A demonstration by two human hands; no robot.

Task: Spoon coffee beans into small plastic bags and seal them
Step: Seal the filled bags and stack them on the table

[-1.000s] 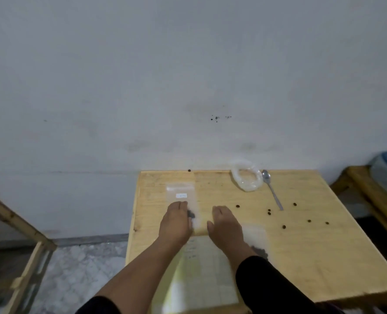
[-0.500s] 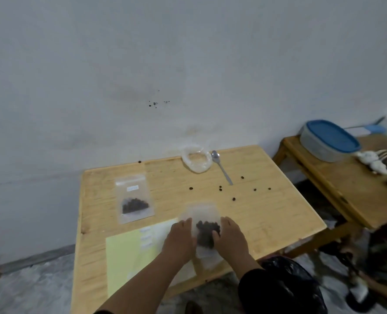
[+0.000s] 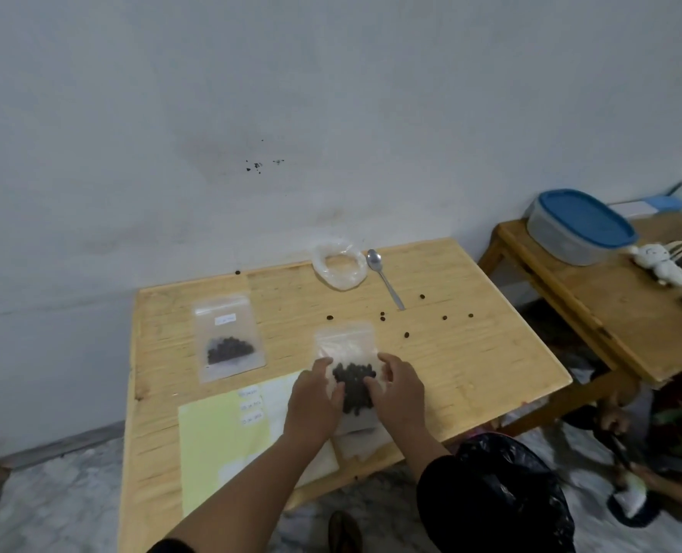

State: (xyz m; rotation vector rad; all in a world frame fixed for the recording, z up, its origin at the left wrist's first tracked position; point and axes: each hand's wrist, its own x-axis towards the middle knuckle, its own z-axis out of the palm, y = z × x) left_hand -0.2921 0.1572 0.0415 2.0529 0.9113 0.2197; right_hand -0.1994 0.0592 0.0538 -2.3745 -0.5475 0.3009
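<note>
Now the bean bag (image 3: pixel 346 353) sits pinched between both hands' fingers (image 3: pixel 372 383).

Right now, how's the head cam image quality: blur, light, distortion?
Head view: dim, flat light, no glare; soft all over, so the label on the far bag is unreadable; wide-angle bends the table edges; both hands on the near bag stay fairly sharp; the right edge is smeared.

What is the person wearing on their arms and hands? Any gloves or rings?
No gloves. The left hand and right hand are bare, and no rings or watch show. Black sleeves are pushed up, leaving the forearms uncovered; the left sleeve barely shows at the picture's bottom edge.
</note>
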